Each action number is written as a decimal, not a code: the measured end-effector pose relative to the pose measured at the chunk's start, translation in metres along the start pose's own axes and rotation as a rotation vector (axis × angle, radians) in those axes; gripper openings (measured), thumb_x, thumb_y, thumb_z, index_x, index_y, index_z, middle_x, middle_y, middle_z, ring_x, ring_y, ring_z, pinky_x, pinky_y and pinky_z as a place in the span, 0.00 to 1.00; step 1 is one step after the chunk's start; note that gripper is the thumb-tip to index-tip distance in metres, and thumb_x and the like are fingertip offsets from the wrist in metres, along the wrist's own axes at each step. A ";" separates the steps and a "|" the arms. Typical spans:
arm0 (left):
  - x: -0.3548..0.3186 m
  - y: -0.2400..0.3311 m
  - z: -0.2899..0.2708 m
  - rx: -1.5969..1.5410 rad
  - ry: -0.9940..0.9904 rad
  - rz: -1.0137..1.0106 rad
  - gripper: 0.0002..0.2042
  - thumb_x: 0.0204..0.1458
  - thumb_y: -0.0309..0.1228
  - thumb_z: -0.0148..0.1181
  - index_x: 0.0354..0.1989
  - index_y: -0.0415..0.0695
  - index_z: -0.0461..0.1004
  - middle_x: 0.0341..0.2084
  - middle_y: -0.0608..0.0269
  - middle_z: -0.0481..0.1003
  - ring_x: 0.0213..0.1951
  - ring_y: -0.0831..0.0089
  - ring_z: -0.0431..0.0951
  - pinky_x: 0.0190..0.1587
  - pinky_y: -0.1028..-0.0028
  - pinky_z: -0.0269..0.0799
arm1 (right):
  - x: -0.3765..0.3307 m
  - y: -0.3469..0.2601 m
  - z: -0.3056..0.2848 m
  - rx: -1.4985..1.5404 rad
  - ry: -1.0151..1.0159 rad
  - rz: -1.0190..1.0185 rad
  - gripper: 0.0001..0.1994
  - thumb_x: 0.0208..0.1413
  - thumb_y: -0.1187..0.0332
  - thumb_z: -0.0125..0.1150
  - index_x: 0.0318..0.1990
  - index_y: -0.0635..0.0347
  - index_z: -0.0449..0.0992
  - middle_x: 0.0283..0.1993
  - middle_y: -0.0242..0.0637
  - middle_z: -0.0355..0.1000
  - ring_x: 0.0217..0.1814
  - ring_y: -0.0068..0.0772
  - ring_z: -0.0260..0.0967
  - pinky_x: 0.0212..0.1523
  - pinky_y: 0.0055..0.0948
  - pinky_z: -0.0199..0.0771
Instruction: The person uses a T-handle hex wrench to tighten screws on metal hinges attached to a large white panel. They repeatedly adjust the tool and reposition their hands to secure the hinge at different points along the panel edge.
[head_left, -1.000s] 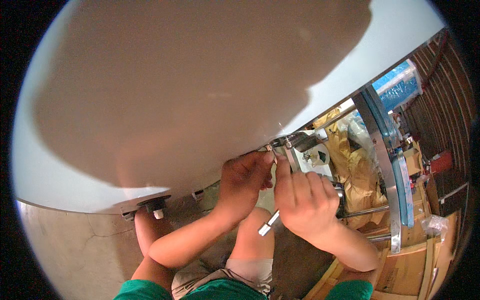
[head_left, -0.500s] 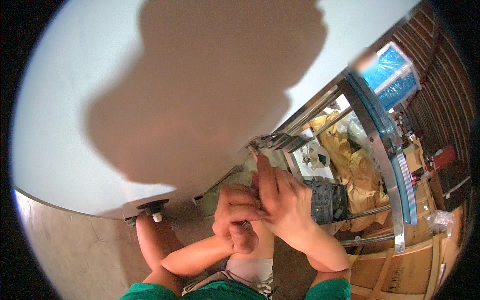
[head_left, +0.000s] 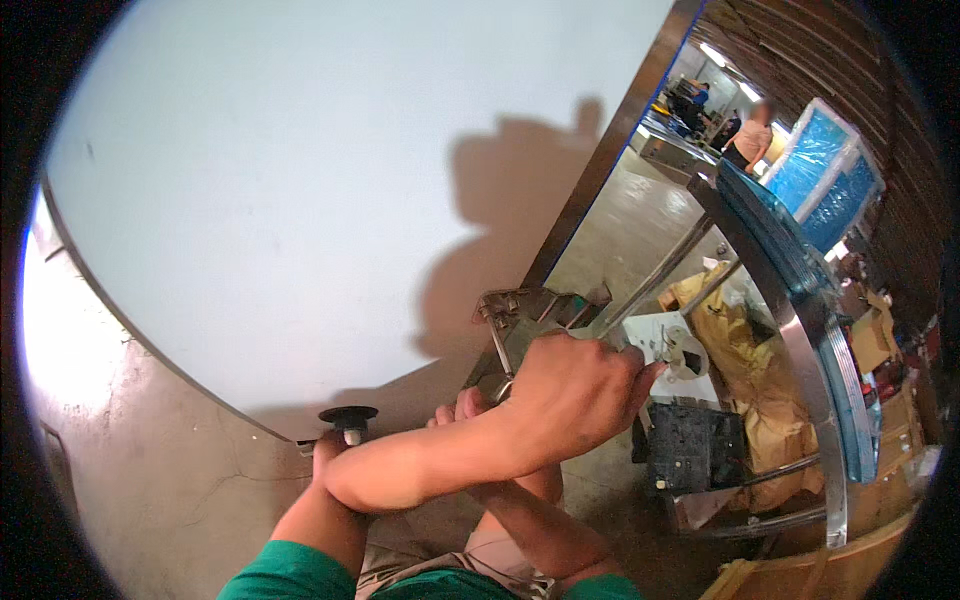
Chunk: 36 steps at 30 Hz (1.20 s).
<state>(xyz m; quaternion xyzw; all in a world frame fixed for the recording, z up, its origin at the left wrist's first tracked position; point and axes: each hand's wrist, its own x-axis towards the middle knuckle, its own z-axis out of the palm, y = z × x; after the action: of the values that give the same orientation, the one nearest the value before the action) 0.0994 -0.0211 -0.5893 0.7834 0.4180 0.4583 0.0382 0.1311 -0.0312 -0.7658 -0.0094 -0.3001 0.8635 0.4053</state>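
My left forearm crosses over my right arm, and my left hand [head_left: 590, 392] is out to the right in a closed fist. Whatever it may hold is hidden by the fingers. My right hand [head_left: 463, 408] is mostly covered by the left forearm. Only its curled fingertips show, beside a small shiny metal part [head_left: 495, 388], and I cannot make out what is in its grip. Just above both hands, a metal bracket [head_left: 515, 305] with a thin bright rod [head_left: 499, 345] sits at the lower edge of the large pale panel [head_left: 250, 220].
A black disc-shaped foot [head_left: 348, 413] with a white stem sits under the panel's lower edge. To the right are a metal frame [head_left: 800, 340], a black tray [head_left: 695, 447], crumpled brown paper [head_left: 760, 400] and a blue wrapped box [head_left: 830, 180]. Other people [head_left: 752, 138] stand far off.
My hands were close together; now the left has swung right over the right arm, and the right is low and left beneath it. The view has turned, showing more floor and background.
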 end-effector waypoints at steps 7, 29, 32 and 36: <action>0.010 -0.015 0.027 0.398 -0.816 0.065 0.14 0.56 0.37 0.55 0.27 0.43 0.82 0.26 0.50 0.80 0.32 0.56 0.84 0.30 0.57 0.78 | 0.013 0.006 0.093 0.056 0.065 -0.113 0.11 0.67 0.58 0.44 0.35 0.52 0.63 0.32 0.32 0.59 0.36 0.34 0.59 0.45 0.44 0.62; -0.059 0.040 -0.005 0.363 -0.266 0.319 0.23 0.65 0.48 0.46 0.54 0.41 0.73 0.52 0.50 0.75 0.49 0.53 0.78 0.52 0.56 0.73 | 0.038 -0.034 0.077 0.608 -0.611 0.096 0.30 0.62 0.36 0.44 0.58 0.50 0.71 0.65 0.46 0.65 0.65 0.46 0.62 0.63 0.51 0.60; -0.128 0.019 -0.026 -0.314 0.572 -0.190 0.19 0.66 0.43 0.42 0.52 0.40 0.70 0.44 0.55 0.72 0.49 0.60 0.73 0.55 0.64 0.69 | 0.022 -0.050 0.066 0.009 -0.299 0.058 0.24 0.64 0.47 0.53 0.58 0.53 0.67 0.59 0.48 0.70 0.59 0.39 0.67 0.56 0.39 0.65; -0.149 -0.040 0.007 -0.894 0.524 -0.774 0.20 0.66 0.45 0.40 0.48 0.41 0.70 0.40 0.57 0.71 0.45 0.63 0.71 0.50 0.66 0.68 | 0.006 -0.060 0.087 -0.641 -0.138 -0.056 0.23 0.67 0.47 0.51 0.44 0.60 0.78 0.43 0.37 0.78 0.42 0.26 0.69 0.45 0.25 0.68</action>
<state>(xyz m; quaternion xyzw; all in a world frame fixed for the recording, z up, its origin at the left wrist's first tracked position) 0.0459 -0.0958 -0.7135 0.3466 0.4343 0.7174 0.4201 0.1465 -0.0414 -0.6616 -0.0698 -0.5833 0.7123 0.3841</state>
